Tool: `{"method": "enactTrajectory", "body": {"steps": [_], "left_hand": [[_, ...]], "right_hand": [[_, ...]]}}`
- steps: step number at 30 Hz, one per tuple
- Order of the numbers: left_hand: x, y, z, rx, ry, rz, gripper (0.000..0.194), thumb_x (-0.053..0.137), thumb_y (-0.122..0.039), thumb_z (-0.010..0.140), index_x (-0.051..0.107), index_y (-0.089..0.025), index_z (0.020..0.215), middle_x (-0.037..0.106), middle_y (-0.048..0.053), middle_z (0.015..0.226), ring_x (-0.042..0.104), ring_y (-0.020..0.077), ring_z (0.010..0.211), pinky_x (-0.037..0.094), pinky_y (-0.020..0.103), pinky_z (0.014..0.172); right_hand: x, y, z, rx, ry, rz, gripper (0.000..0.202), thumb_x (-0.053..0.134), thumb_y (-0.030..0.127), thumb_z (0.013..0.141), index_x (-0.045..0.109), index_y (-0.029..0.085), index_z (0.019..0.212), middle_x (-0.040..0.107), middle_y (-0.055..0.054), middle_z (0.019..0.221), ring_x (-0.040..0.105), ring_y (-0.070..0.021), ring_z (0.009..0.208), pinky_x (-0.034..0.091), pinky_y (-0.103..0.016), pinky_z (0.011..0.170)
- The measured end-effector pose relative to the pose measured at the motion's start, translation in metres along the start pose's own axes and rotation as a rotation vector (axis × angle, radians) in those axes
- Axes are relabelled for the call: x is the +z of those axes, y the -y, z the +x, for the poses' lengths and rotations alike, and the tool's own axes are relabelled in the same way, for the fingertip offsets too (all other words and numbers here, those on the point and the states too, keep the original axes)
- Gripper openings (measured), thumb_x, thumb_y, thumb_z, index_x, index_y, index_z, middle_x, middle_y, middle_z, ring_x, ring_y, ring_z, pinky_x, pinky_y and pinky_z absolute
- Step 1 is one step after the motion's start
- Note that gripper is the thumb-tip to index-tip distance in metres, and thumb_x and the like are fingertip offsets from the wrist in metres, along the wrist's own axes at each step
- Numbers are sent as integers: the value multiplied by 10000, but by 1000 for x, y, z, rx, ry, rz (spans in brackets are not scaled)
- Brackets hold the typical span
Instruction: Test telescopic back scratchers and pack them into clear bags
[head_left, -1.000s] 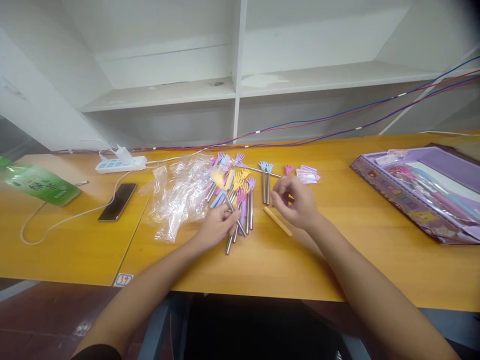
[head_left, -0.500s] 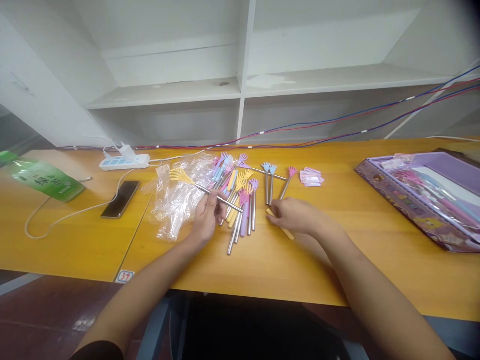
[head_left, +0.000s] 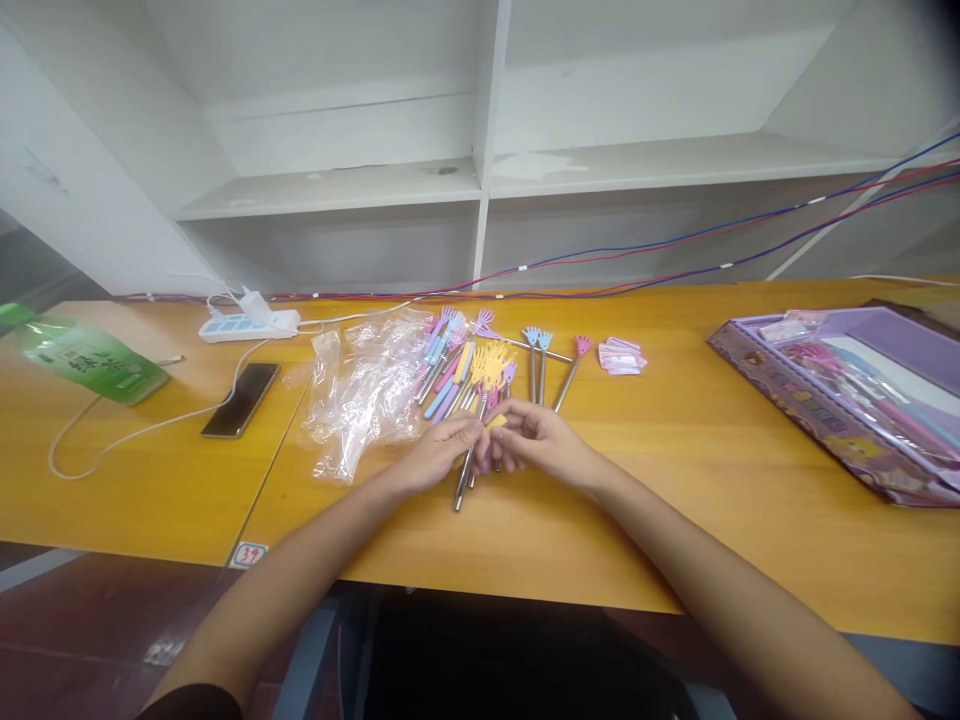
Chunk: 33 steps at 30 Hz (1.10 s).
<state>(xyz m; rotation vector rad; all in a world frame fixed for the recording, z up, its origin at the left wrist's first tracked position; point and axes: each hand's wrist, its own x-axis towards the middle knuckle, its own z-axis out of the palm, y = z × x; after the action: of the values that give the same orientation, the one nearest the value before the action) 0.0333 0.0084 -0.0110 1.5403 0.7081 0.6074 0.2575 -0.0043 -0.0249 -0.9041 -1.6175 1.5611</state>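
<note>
My left hand (head_left: 448, 447) is closed near the metal rod of a back scratcher with a yellow claw head (head_left: 492, 362), which points away from me over the pile. My right hand (head_left: 541, 438) pinches a short yellow handle sleeve (head_left: 496, 422), close against the left fingers. Whether rod and sleeve touch is hidden by the fingers. Below and behind both hands lie several back scratchers (head_left: 463, 490) with metal rods, along with loose coloured sleeves (head_left: 439, 397). Two blue-headed back scratchers (head_left: 541, 365) and a pink-headed one (head_left: 574, 372) lie just beyond my right hand.
A crumpled clear plastic bag (head_left: 360, 400) lies left of the pile. Farther left are a phone (head_left: 240, 400), a power strip (head_left: 249, 324) and a green bottle (head_left: 94, 360). Small pink cards (head_left: 621, 356) and a purple box (head_left: 817, 410) holding packaged items are to the right.
My right hand has lifted the yellow sleeve from the table and carried it left to my left hand. The yellow-headed back scratcher has swung from pointing left to pointing away from me.
</note>
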Motion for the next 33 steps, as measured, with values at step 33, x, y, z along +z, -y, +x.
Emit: {"method": "enactTrajectory", "body": {"steps": [33], "left_hand": [[-13, -9, -4, 209, -261, 782, 337, 423, -284, 1114, 681, -268, 1331, 738, 46, 1097, 675, 216, 1005, 496, 345, 925]], "right_hand": [[-41, 8, -13, -183, -287, -1279, 607, 359, 586, 1141, 660, 207, 774, 674, -71, 734, 571, -185, 626, 302, -315, 609]]}}
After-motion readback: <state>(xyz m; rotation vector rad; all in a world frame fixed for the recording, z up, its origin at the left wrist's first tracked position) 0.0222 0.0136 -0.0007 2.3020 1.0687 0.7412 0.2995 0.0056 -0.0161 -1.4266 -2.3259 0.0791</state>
